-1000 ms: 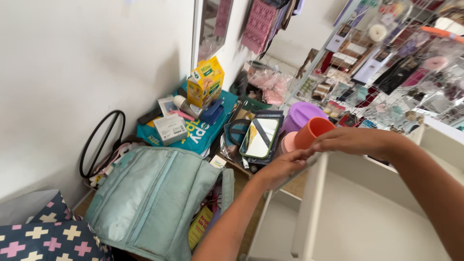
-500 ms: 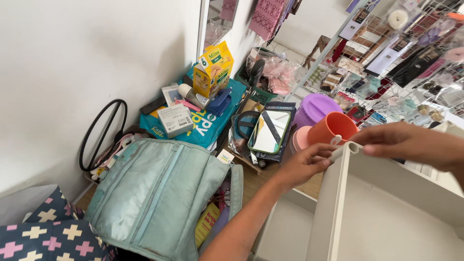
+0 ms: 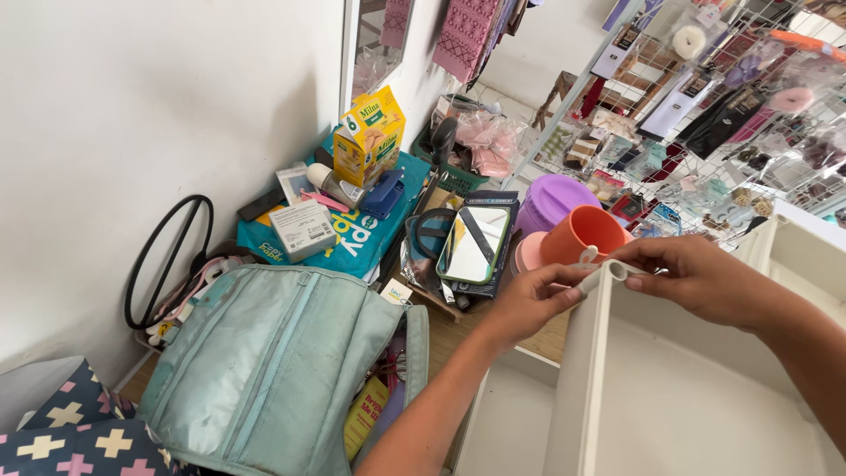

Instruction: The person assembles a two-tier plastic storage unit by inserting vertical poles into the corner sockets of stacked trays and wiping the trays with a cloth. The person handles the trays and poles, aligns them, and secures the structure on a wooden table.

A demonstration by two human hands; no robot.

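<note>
Pinching the top corner of the white plastic organiser box [image 3: 608,370], both hands meet at its rim. The left hand [image 3: 529,304] presses thumb and fingers together on the rounded corner piece; the right hand [image 3: 696,278] grips the same edge from the other side. It stands beside the pale green fabric bag [image 3: 264,370], just before the orange plastic cup [image 3: 577,234]. Its compartments look bare, so filling seems not begun.

Both hands, left [image 3: 529,304] and right [image 3: 696,278], pinch the white organizer's corner [image 3: 608,275] beside an orange cup [image 3: 582,234].
</note>
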